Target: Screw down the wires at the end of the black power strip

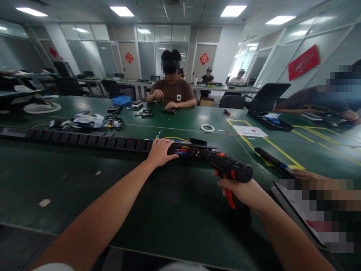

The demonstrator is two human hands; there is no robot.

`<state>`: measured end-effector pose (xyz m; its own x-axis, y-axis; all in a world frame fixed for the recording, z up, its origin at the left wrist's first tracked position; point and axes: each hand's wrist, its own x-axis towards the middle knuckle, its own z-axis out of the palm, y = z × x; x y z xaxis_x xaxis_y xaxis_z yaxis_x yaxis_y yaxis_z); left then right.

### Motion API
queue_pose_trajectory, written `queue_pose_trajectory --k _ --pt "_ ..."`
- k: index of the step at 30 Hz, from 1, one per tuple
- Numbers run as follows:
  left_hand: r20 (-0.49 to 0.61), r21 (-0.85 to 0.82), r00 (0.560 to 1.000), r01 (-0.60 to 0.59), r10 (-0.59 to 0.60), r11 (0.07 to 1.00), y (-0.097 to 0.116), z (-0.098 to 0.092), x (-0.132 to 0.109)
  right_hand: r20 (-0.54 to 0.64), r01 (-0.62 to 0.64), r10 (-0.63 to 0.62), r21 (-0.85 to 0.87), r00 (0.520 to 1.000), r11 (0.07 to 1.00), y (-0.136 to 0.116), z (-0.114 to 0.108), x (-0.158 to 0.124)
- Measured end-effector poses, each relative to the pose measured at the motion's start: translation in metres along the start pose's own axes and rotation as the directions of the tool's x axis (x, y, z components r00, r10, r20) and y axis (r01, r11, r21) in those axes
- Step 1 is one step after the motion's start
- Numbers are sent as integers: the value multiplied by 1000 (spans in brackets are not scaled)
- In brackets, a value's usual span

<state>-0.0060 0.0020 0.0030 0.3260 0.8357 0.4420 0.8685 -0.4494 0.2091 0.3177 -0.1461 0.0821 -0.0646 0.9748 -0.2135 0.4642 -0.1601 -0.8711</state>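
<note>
Bright rectangular ceiling lights shine over a workroom with frosted glass partitions, and a long dark green tabletop fills the foreground. Across it, in front of the person, lies a long black power strip lined with square sockets, running from the left edge of the view to both hands.

Along most of its length the strip looks finished: the sockets sit in a neat row within the housing. Its right end seems the part left to do, for it is open there, with red, blue and yellow wires exposed inside. Behind it, a loose yellow-and-blue wire bundle sticks up, its ends apparently unattached.

Near that opening, the left hand clasps the strip, fingers over the far edge and thumb along the near side. The right hand is wrapped round the handle of a black-and-orange pistol-shaped power driver, its nose pointing left at the exposed end; whether the tip meets a screw cannot be told. A small black rectangular piece lies just behind the opening, perhaps not yet fitted.
</note>
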Motion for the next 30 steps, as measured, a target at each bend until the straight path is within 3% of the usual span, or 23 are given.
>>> queue_pose_trajectory --k 30 --pt "-5 -3 1000 1 -1 1000 -1 1 0 1 8 -8 -10 1000 1000 -4 0 -1"
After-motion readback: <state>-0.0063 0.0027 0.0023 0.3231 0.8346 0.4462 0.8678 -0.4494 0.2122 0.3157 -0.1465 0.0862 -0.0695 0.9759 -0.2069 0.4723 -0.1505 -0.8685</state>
